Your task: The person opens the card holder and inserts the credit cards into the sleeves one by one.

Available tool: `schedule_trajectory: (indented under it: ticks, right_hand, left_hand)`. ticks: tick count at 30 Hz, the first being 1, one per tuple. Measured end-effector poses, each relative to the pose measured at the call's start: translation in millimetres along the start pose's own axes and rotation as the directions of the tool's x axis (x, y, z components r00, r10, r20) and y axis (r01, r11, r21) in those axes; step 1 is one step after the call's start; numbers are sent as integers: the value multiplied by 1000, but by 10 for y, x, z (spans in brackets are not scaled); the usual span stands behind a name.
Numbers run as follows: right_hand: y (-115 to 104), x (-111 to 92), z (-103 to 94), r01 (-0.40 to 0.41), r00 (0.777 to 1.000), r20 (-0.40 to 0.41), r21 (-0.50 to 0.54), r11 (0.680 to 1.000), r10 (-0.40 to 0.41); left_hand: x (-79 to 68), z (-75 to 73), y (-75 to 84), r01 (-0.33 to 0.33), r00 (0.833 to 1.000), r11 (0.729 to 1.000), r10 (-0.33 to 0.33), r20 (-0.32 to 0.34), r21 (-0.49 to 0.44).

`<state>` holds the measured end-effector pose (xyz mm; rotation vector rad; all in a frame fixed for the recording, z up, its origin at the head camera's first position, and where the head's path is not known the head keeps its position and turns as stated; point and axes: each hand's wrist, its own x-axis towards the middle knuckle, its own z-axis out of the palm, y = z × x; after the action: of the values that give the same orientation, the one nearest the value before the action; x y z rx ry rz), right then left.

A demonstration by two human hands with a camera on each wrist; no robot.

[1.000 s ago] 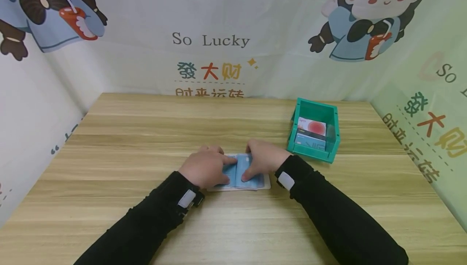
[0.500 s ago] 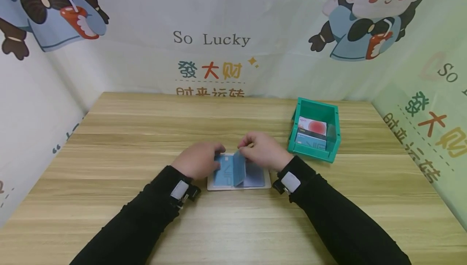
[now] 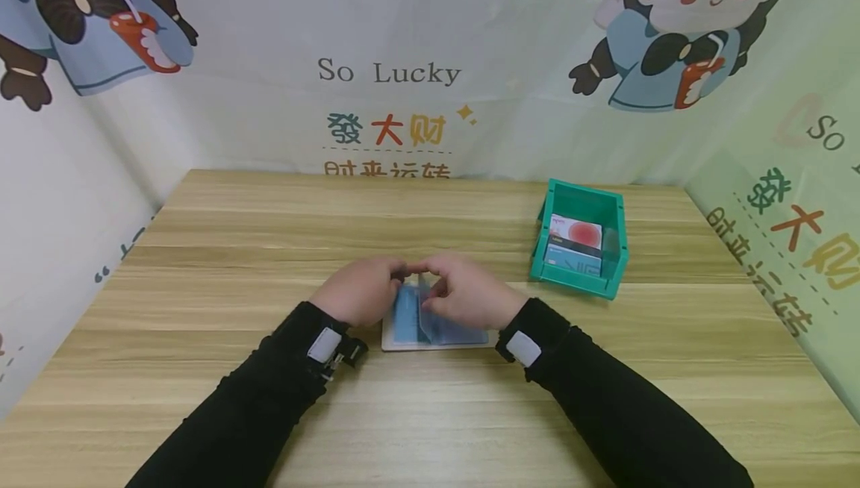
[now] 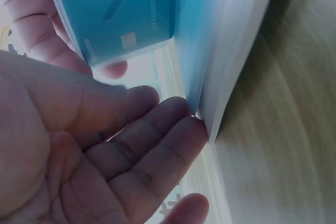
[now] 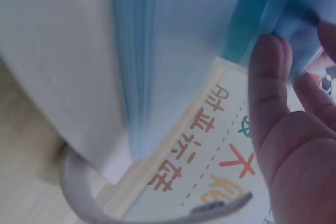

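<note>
A small card holder booklet (image 3: 406,320) with a white cover and clear blue pages lies spread on the table in front of me. My right hand (image 3: 473,290) pinches one page, which stands raised near the booklet's middle. In the left wrist view that page shows a blue bank card (image 4: 123,11) with a chip inside its clear sleeve. My left hand (image 3: 356,290) is at the booklet's far left corner, its fingers fairly straight and the fingertips (image 4: 194,127) right at the edge of the cover. More layered pages (image 5: 134,66) appear in the right wrist view.
A green plastic bin (image 3: 578,287) stands behind and to the right of my right hand. In it lie a card with a red circle (image 3: 583,232) and a blue card (image 3: 571,259). Printed cloth walls (image 3: 390,25) enclose the wooden table (image 3: 269,219).
My right hand moves from the right page to the booklet's middle, lifting a page and carrying it leftward. The left hand has drawn back from the pages to the left edge.
</note>
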<state>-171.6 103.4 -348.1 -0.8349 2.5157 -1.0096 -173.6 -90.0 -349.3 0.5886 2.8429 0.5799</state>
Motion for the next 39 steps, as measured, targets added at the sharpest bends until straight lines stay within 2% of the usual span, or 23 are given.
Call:
schedule_trajectory:
  ticks: [5,9,15,18,21,24,27,30,34,39]
  right_hand:
    - [-16,-30,65,20,999,47,-73,997,-17]
    - [-18,-57,93,-1,998,63,-112,994,8]
    - [26,-129,83,-41,996,68,-146,988,51]
    - [30,-186,31,-50,996,71,-143,989,61]
    - [51,-261,-109,-84,996,19,-178,980,89]
    - [129,-365,-390,-147,985,-124,-233,961,121]
    - [290,-471,-752,-227,949,-287,-338,913,129]
    - [521,-562,-1052,-323,917,-361,-430,843,168]
    - [813,-594,-1240,-394,913,-319,-522,757,255]
    - [1004,-536,-1237,-404,914,-250,-621,672,319]
  left_hand:
    - [-10,-26,-5,-8,1000,1000,9,19,-21]
    - [-22,-54,4,-10,1000,999,11,24,-33]
    - [-23,-1,23,0,1000,999,0,23,-32]
    - [-41,43,32,10,999,1000,-11,40,8]
    - [-57,82,52,18,999,998,-20,50,53]
    - [-61,109,85,15,999,997,-19,46,73]
    - [-68,121,113,14,999,996,-16,31,85]
    - [-74,133,134,12,1000,994,-14,22,111]
    - [-82,140,157,10,1000,991,-12,16,131]
    - [-91,138,176,15,1000,988,-17,11,154]
